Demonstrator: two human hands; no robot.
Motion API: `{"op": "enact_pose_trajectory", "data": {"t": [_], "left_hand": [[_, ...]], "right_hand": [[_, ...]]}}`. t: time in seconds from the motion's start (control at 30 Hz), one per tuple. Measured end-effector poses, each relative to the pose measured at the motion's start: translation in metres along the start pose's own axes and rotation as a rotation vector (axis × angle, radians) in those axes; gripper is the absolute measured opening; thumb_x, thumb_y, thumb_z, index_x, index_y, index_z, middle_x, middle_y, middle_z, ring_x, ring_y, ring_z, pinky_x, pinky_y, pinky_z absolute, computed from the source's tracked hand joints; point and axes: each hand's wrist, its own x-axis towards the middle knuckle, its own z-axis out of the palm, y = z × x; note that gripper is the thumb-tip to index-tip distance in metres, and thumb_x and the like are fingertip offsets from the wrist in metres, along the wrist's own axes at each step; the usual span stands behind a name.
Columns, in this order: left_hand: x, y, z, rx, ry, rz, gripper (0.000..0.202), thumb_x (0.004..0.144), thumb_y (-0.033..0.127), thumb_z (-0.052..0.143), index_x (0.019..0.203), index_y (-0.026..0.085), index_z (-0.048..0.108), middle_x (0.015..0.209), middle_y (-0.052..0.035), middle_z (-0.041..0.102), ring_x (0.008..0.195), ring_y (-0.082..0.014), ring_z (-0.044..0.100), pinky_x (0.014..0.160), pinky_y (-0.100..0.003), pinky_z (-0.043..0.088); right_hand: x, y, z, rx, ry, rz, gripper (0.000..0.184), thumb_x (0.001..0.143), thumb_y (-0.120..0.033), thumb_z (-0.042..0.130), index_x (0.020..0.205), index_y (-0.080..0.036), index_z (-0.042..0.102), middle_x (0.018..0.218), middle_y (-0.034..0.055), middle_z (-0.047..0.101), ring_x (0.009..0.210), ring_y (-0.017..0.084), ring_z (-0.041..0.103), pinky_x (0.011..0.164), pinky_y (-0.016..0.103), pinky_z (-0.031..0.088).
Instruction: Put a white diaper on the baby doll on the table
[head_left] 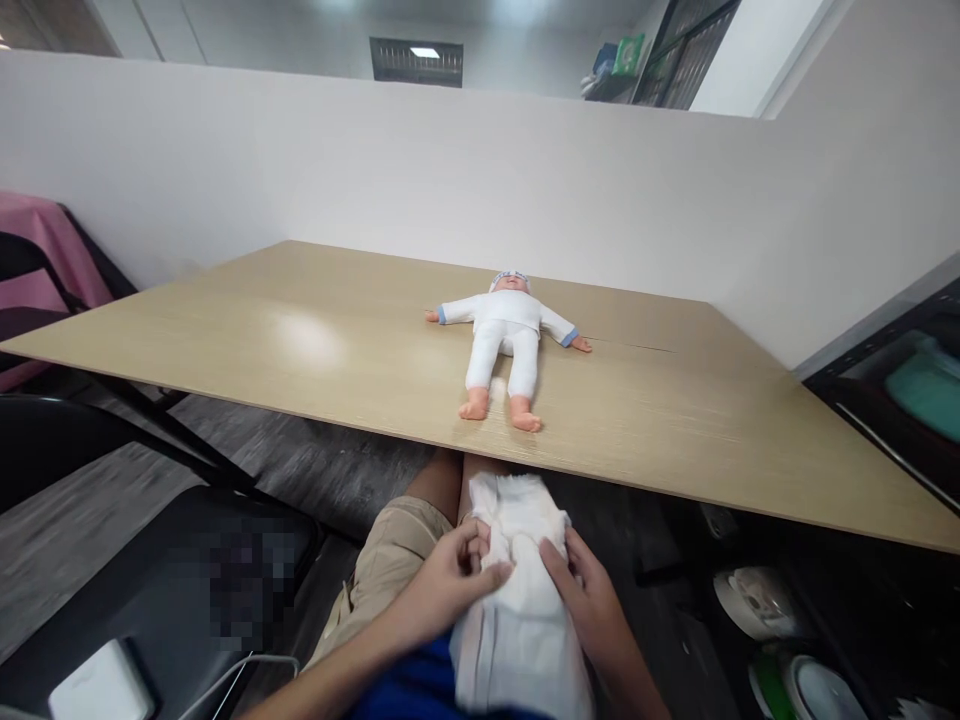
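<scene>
1. Your left hand (461, 568) and right hand (583, 578) both hold one white diaper (529, 590) over your lap (401, 535).
2. It looks soft, puffy and crinkly.
3. One doll (508, 340) in white clothes (512, 308) lies on one bench (360, 345).

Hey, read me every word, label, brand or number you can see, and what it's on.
None can be read.
Headband on the doll: blue marks, too small and blurred.
Green package, upper right: pale marks, too blurred.
White padded item in the left hand and right hand: no lettering discernible.
</scene>
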Motion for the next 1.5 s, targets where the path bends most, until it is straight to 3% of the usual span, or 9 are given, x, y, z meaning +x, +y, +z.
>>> {"op": "enact_pose_trajectory", "data": {"t": [0.1,0.2,0.33,0.47,0.67,0.8,1.0,1.27,1.5], "left_hand": [[-0.062,0.04,0.0,0.019,-0.04,0.215,0.034,0.097,0.051,0.08,0.102,0.023,0.061,0.097,-0.0028,0.062,0.095,-0.0184,0.061,0.087,-0.027,0.049],[-0.077,0.058,0.002,-0.065,0.003,0.272,0.029,0.1,0.045,0.079,0.112,0.025,0.061,0.104,-0.0051,0.067,0.103,-0.0218,0.067,0.092,-0.029,0.052],[-0.043,0.051,0.003,-0.246,0.172,0.223,0.051,0.092,0.045,0.088,0.128,0.029,0.055,0.123,-0.0061,0.072,0.115,-0.0248,0.071,0.101,-0.034,0.055],[-0.004,0.026,-0.009,-0.325,0.266,0.157,0.065,0.086,0.048,0.093,0.128,0.03,0.047,0.118,-0.0049,0.074,0.102,-0.0228,0.074,0.09,-0.033,0.058],[0.032,-0.021,-0.025,-0.371,0.317,0.095,0.073,0.074,0.055,0.098,0.122,0.031,0.048,0.113,-0.0042,0.073,0.101,-0.0248,0.073,0.085,-0.035,0.059],[0.032,-0.035,-0.023,-0.368,0.331,0.098,0.076,0.076,0.05,0.099,0.126,0.032,0.046,0.119,-0.0062,0.071,0.1,-0.024,0.073,0.089,-0.038,0.059],[0.022,-0.032,-0.019,-0.323,0.365,0.12,0.07,0.082,0.046,0.096,0.13,0.032,0.046,0.118,-0.0026,0.067,0.096,-0.0184,0.07,0.088,-0.032,0.057],[0.006,-0.012,-0.013,-0.063,0.343,0.206,0.056,0.093,0.041,0.086,0.126,0.032,0.042,0.122,-0.0017,0.059,0.101,-0.0181,0.068,0.093,-0.032,0.056],[0.023,0.062,-0.091,0.633,-0.014,0.418,0.017,0.109,0.028,0.065,0.125,0.028,0.062,0.121,-0.007,0.071,0.111,-0.0245,0.07,0.101,-0.037,0.055]], "right_hand": [[-0.056,-0.043,0.002,0.133,0.036,-0.008,0.076,0.086,-0.073,0.081,0.141,-0.022,0.072,0.12,0.0126,0.082,0.11,0.033,0.077,0.089,0.038,0.065],[-0.074,-0.072,0.017,0.141,0.051,0.005,0.068,0.085,-0.074,0.084,0.127,-0.021,0.077,0.115,0.0142,0.083,0.112,0.035,0.078,0.087,0.039,0.066],[-0.039,-0.078,0.041,0.172,-0.045,-0.008,0.058,0.089,-0.072,0.082,0.111,-0.018,0.077,0.11,0.0136,0.083,0.104,0.032,0.078,0.086,0.037,0.065],[0.011,-0.059,0.057,0.231,-0.104,-0.082,0.058,0.094,-0.068,0.079,0.127,-0.02,0.074,0.121,0.0126,0.082,0.111,0.03,0.076,0.101,0.041,0.062],[0.043,-0.027,0.053,0.093,-0.124,-0.093,0.053,0.099,-0.067,0.071,0.125,-0.021,0.072,0.123,0.0127,0.08,0.113,0.031,0.075,0.097,0.04,0.063],[0.038,-0.012,0.039,-0.182,0.061,-0.181,0.049,0.1,-0.068,0.066,0.116,-0.021,0.069,0.101,0.0104,0.079,0.09,0.027,0.075,0.078,0.036,0.062],[0.023,-0.032,0.037,-0.509,0.516,-0.628,0.054,0.101,-0.053,0.072,0.143,-0.023,0.059,0.137,0.0179,0.069,0.114,0.033,0.069,0.095,0.05,0.061],[0.084,-0.076,0.073,-0.925,-0.011,-0.833,0.057,0.111,-0.039,0.059,0.164,-0.021,0.052,0.176,0.0127,0.044,0.166,0.033,0.035,0.132,0.057,0.041],[0.108,-0.059,0.076,-1.007,-0.099,-0.841,0.069,0.112,-0.036,0.055,0.177,-0.027,0.033,0.181,0.0073,0.036,0.169,0.031,0.032,0.136,0.058,0.035]]}}
